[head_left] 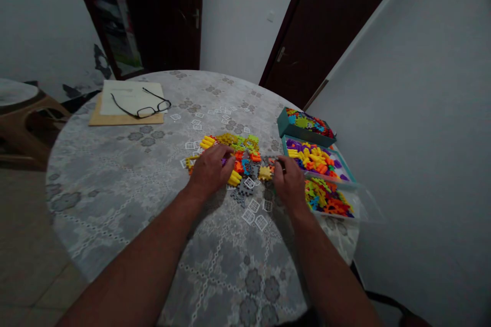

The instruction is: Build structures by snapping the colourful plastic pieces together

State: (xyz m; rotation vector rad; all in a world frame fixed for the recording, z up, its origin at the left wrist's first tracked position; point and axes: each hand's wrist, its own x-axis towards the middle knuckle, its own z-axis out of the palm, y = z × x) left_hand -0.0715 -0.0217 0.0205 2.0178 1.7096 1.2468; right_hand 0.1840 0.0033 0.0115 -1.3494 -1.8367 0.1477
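Note:
A heap of coloured plastic building pieces [245, 150] lies in the middle of a round table [126, 189]. My left hand [210, 168] rests palm down on the heap's left side, fingers curled over yellow and orange pieces. My right hand [288, 181] sits at the heap's right edge, fingers bent and closed near a yellow gear piece [264, 172]; what it grips is hidden. Small white square frames [255, 214] lie scattered in front of both hands.
A clear tray [345, 184] of sorted coloured pieces and a teal box [286, 125] with more pieces stand at the right. Black glasses [143, 107] lie on papers [126, 102] at the far left. A wall runs close on the right; a brown stool [23, 122] stands left.

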